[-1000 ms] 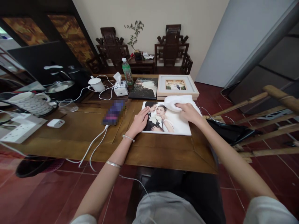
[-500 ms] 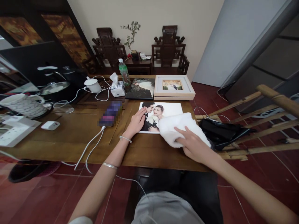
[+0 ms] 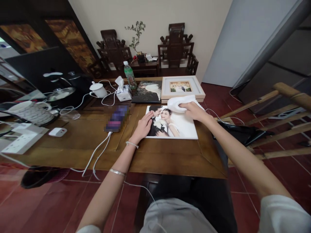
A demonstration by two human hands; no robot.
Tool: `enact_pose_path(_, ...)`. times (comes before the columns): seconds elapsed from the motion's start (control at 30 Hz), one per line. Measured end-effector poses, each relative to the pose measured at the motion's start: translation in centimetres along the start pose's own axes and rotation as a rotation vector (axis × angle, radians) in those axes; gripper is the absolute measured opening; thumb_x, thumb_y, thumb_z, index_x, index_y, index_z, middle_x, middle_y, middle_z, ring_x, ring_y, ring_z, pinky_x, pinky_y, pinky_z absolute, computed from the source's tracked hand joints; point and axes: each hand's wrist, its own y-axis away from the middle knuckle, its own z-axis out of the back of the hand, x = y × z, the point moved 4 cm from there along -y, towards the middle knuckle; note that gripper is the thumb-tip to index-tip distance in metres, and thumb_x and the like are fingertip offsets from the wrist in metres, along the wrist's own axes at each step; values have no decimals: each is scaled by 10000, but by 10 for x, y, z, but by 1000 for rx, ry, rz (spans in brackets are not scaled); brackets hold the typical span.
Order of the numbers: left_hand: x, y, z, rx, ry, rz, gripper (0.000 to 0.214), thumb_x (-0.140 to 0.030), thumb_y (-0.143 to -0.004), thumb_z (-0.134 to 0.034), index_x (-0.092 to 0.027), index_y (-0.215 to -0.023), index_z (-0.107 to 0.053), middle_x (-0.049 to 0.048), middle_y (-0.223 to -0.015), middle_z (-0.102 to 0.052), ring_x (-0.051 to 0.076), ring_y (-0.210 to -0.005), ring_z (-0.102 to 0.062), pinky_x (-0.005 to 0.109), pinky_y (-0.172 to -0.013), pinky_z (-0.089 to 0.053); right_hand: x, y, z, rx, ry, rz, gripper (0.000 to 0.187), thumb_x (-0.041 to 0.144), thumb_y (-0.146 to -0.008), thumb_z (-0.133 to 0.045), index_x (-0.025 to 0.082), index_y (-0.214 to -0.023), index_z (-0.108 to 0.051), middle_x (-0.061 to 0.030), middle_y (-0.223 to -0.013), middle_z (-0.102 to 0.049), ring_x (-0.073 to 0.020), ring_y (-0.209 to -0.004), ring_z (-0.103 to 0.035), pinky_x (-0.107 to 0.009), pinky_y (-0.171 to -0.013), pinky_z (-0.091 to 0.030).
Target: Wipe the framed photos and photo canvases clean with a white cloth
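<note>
A wedding photo panel (image 3: pixel 186 127) lies flat on the wooden table in front of me. My left hand (image 3: pixel 143 125) rests with its fingers stretched over the panel's left edge. In my right hand (image 3: pixel 194 111) is a white cloth (image 3: pixel 178 104), bunched on the panel's upper right part and hiding that corner. Just behind stand a dark photo panel (image 3: pixel 147 92) and a pale framed photo (image 3: pixel 200 92) that sits on top of another flat piece.
A phone (image 3: pixel 116 119) with a white cable lies to the left. Farther left are a tissue box (image 3: pixel 123 94), a green bottle (image 3: pixel 129 75), a lidded white cup (image 3: pixel 97 90), a patterned mug (image 3: pixel 30 112) and a power strip (image 3: pixel 24 138). A bamboo rack (image 3: pixel 291 100) stands at the right.
My right hand has moved the white cloth from the panel's lower right side up to its upper right edge, baring the lower right corner. My left hand stays at the left edge.
</note>
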Motion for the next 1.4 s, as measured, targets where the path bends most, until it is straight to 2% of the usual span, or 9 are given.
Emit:
enact_pose_path(0.1,1,0,-1,-6,15,0,449,-282,-948,-349,-141,-1334,-530,105,-1457,-465,204,-1391,-370,401,-1191,-233,11,24,-9,-5,48,19,596,-19,-667,-374,145,-1166,-656,-100,-1123,-702,-255,-1001,-636,-411,-938,-442)
enact_pose_path(0.23,2,0,-2,-10,20,6,445,-283,-945,-350,-169,-1337,-528,81,-1464,-461,199,-1389,-373,412,-1188,-236,40,77,-19,-7,72,89,563,-31,-656,-388,156,-1118,-650,-138,-1256,-629,-294,-1224,-530,-570,-1062,-329)
enact_pose_path(0.47,3,1,-4,-8,2,12,457,-262,-938,-351,-167,-1358,-505,89,-1475,-443,208,-1396,-361,432,-1182,-245,87,144,-24,58,25,161,573,-51,-653,-374,166,-1106,-650,-180,-1349,-548,-279,-1344,-411,-605,-1099,-281)
enact_pose_path(0.63,3,1,-4,-6,8,5,460,-244,-929,-364,-173,-1363,-499,88,-1480,-436,218,-1398,-356,456,-1179,-245,82,121,-17,93,29,153,565,-39,-658,-381,158,-1107,-662,-173,-1304,-586,-276,-1304,-457,-549,-1076,-342)
enact_pose_path(0.83,3,0,-3,-16,6,-18,455,-260,-927,-367,-153,-1343,-518,93,-1463,-459,201,-1384,-381,403,-1187,-245,32,43,-11,42,45,52,594,-7,-653,-393,163,-1158,-657,-98,-1090,-707,-262,-1002,-630,-405,-904,-471)
enact_pose_path(1.0,4,0,-2,-10,-8,-21,450,-256,-930,-366,-173,-1346,-517,78,-1461,-464,201,-1385,-380,424,-1184,-248,3,5,-15,-44,-31,36,605,-14,-665,-386,156,-1181,-652,-83,-1210,-672,-257,-1079,-616,-388,-948,-450)
enact_pose_path(1.17,2,0,-1,-2,-23,-17,454,-254,-931,-363,-155,-1349,-510,93,-1460,-463,205,-1388,-377,430,-1186,-241,15,29,-30,-67,62,32,606,-30,-687,-371,132,-1218,-614,-159,-1321,-586,-297,-1319,-436,-597,-1078,-272)
enact_pose_path(1.27,1,1,-1,-1,-25,-19,457,-250,-931,-361,-142,-1350,-509,105,-1465,-454,209,-1390,-372,430,-1185,-243,39,67,-35,-15,94,57,547,-36,-691,-386,97,-1159,-634,-226,-1377,-513,-312,-1375,-352,-637,-1092,-221)
enact_pose_path(1.4,2,1,-3,-8,-14,0,456,-247,-930,-364,-170,-1358,-503,90,-1478,-439,214,-1395,-362,455,-1175,-253,80,121,-31,37,70,145,527,-67,-656,-369,123,-1047,-667,-200,-1414,-483,-324,-1399,-300,-672,-1087,-210)
